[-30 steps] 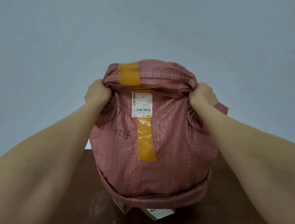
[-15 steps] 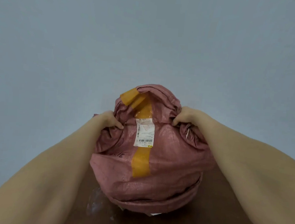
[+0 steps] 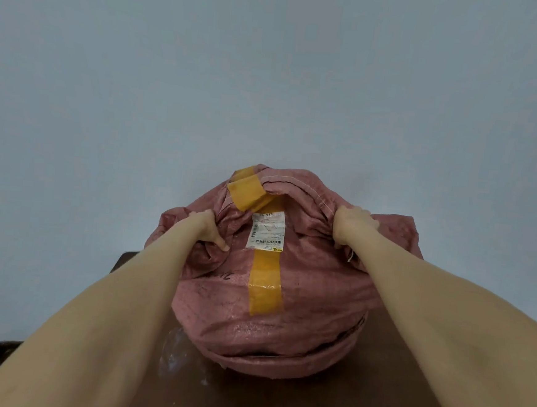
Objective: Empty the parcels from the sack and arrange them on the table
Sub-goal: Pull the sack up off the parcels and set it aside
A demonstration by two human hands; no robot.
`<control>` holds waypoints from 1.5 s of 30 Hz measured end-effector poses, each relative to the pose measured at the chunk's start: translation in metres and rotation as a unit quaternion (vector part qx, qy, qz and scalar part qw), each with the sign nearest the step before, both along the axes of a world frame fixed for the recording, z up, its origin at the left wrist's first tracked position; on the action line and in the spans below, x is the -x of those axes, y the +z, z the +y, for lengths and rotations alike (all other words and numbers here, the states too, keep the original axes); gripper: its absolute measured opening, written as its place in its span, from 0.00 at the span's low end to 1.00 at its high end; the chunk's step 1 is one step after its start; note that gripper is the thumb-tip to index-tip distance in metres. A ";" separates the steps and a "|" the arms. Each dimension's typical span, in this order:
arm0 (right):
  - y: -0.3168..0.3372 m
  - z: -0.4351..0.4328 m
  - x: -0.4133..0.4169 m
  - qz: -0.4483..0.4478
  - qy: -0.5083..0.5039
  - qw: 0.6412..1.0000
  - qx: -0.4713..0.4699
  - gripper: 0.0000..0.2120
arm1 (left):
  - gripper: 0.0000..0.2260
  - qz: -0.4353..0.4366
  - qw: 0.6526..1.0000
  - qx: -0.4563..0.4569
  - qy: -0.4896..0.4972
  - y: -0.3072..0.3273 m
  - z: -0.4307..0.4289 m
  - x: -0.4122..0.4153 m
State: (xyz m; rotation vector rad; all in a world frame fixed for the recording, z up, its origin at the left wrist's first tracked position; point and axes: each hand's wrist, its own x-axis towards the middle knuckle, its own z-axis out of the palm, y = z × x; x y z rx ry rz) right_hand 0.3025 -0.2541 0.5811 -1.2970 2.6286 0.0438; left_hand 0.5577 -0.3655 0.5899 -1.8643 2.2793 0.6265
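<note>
1. Sack (image 3: 300, 308): pink woven cloth, bulging and rounded, standing on the table (image 3: 400, 393) between both forearms. A rolled fold runs round its lower edge, and its top is crumpled. The contents are hidden by the cloth.
2. Left hand (image 3: 205, 230): grips a bunch of cloth on the sack's upper left, fingers curled into the folds, thumb lying against the cloth.
3. Right hand (image 3: 350, 226): grips gathered cloth at the sack's upper right, just below the stitched seam, fingers closed tight round it.
4. Label (image 3: 266, 230): white paper with barcodes, stuck on the near face of the sack between the hands.
5. Tape (image 3: 265, 288): yellow strip, running above and below the label.
6. Table: dark brown, with pale smudges (image 3: 181, 354) near the sack's left base.
7. Wall (image 3: 271, 75): plain pale grey, behind.
</note>
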 end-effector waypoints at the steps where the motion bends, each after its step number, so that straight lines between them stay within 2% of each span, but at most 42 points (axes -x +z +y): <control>1: 0.001 0.001 0.001 0.019 -0.009 1.000 -0.016 0.40 | 0.49 -0.014 1.000 0.013 0.004 0.000 -0.001 -0.002; 3: 0.007 0.005 0.001 0.045 -0.010 0.997 -0.069 0.50 | 0.47 -0.032 0.999 0.031 0.004 0.001 0.001 -0.005; 4: 0.009 0.006 0.001 0.053 -0.005 0.995 -0.084 0.50 | 0.44 -0.042 0.998 0.040 -0.001 0.001 0.002 -0.006; 8: 0.016 0.012 0.004 0.116 0.030 0.992 -0.049 0.22 | 0.33 -0.080 0.994 0.068 -0.017 0.001 0.000 -0.008; 11: 0.019 0.014 0.004 0.115 0.027 0.993 0.018 0.17 | 0.22 -0.093 0.992 0.089 -0.005 0.006 0.000 -0.008; 13: 0.022 0.012 0.003 0.104 0.023 0.993 0.058 0.15 | 0.15 -0.095 0.986 0.137 0.006 0.010 -0.001 -0.009; 18: 0.031 0.012 0.005 0.067 0.003 0.991 0.112 0.15 | 0.19 -0.141 0.954 0.265 -0.019 0.019 -0.006 -0.010; 23: 0.037 0.011 0.005 -0.005 -0.034 0.991 0.128 0.16 | 0.13 -0.091 0.964 0.249 -0.007 0.028 -0.006 -0.008; 25: 0.041 0.012 0.004 -0.040 -0.031 0.993 0.107 0.21 | 0.14 -0.081 0.968 0.237 0.003 0.028 -0.006 -0.008; 26: 0.041 0.012 0.003 -0.040 -0.025 0.994 0.094 0.23 | 0.14 -0.074 0.973 0.221 0.004 0.029 -0.005 -0.009; 28: 0.039 0.013 0.003 -0.007 -0.017 0.995 0.098 0.18 | 0.16 -0.062 0.983 0.175 0.006 0.030 -0.007 -0.012; 31: 0.039 0.013 0.004 0.023 -0.032 0.987 0.154 0.15 | 0.23 -0.046 0.987 0.155 0.018 0.030 -0.007 -0.017; 35: 0.048 0.012 0.005 0.019 -0.066 0.974 0.214 0.13 | 0.16 0.012 0.974 0.214 0.074 0.036 -0.003 -0.018; 40: 0.062 0.007 0.004 0.023 -0.089 0.957 0.275 0.13 | 0.14 0.094 0.950 0.275 0.115 0.044 -0.011 -0.017; 45: 0.069 0.005 0.004 0.015 -0.098 0.952 0.288 0.13 | 0.13 0.121 0.939 0.292 0.136 0.050 -0.011 -0.017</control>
